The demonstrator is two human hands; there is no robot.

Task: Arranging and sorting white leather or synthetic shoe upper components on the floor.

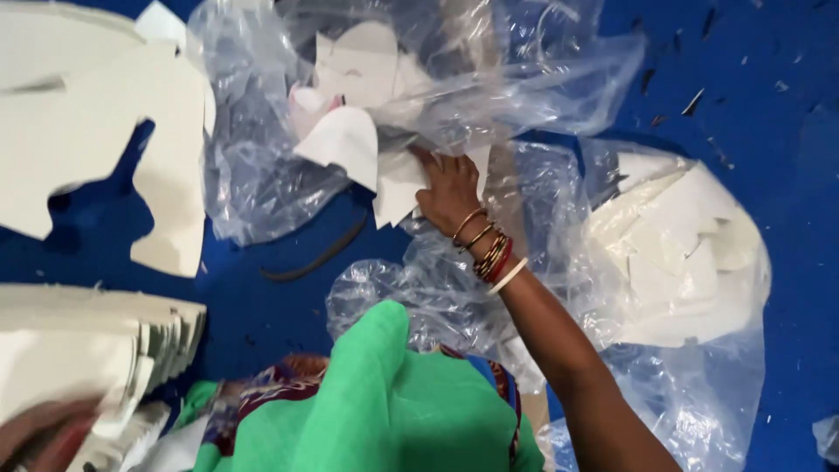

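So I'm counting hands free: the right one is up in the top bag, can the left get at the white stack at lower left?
Probably yes: the left hand, blurred, already lies against the white stack.

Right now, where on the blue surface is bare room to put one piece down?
Bare blue surface shows at the top right, above the right plastic bag. A narrower patch lies between the white sheet and the crumpled bag. Around the right hand it is crowded with plastic and white pieces.

Glossy clear plastic bags [262, 175]; matt white, perhaps foam, cut pieces [345, 140].
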